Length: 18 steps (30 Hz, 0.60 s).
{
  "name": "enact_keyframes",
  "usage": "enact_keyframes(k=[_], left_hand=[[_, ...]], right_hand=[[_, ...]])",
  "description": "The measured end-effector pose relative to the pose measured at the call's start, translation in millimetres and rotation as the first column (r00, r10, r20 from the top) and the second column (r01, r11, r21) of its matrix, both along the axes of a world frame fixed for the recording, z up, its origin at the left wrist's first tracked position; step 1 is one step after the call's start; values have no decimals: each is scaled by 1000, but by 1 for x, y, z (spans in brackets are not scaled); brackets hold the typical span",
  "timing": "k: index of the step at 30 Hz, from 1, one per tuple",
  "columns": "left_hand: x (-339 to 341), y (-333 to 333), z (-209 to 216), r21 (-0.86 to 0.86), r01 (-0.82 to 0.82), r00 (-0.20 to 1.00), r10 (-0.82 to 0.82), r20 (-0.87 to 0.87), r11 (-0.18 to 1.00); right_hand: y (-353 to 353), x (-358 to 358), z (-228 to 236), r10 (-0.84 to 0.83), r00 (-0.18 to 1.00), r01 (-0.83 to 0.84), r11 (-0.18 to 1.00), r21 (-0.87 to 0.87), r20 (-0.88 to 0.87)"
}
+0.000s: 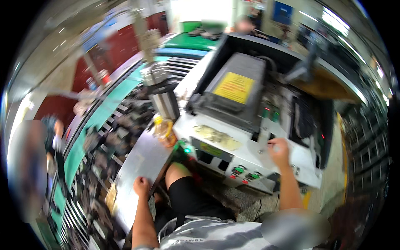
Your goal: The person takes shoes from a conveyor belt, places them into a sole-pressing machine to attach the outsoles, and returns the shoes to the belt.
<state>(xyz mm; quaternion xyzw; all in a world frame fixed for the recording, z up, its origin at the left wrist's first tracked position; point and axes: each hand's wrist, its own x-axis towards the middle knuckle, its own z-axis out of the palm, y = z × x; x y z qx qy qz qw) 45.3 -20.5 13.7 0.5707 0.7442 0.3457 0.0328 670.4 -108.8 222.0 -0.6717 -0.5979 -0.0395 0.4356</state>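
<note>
My left hand (141,186) is curled into a fist at the edge of a bare metal side table (139,162), with nothing showing in it. My right hand (278,151) is over the white front top of a machine (306,164), beside an upright pale metal piece (263,139). Its fingers are bent together; whatever they hold, if anything, is too small and blurred to make out. Ahead of my hands, a dark grey machine cover (239,83) carries a yellow label (234,88). A dark textured piece (304,118) lies in the slot beyond my right hand.
Many dark pieces (104,166) crowd a roller conveyor (73,225) on my left. A yellow-orange plastic container (165,131) stands at the table's far end, by a metal cylinder (162,93). Green and red buttons (246,173) line the machine's front. Another person (27,166) is at the far left.
</note>
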Motion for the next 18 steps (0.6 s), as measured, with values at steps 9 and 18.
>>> enact_keyframes(k=[9,18], left_hand=[[22,16,14,79,37,995,-44,88,996],[13,12,12,61,11,977,-24,213,998]], right_hand=[[96,241,55,-674,663,682,366,-633,325],[51,224,36,-805,563,825,537,-175,185]])
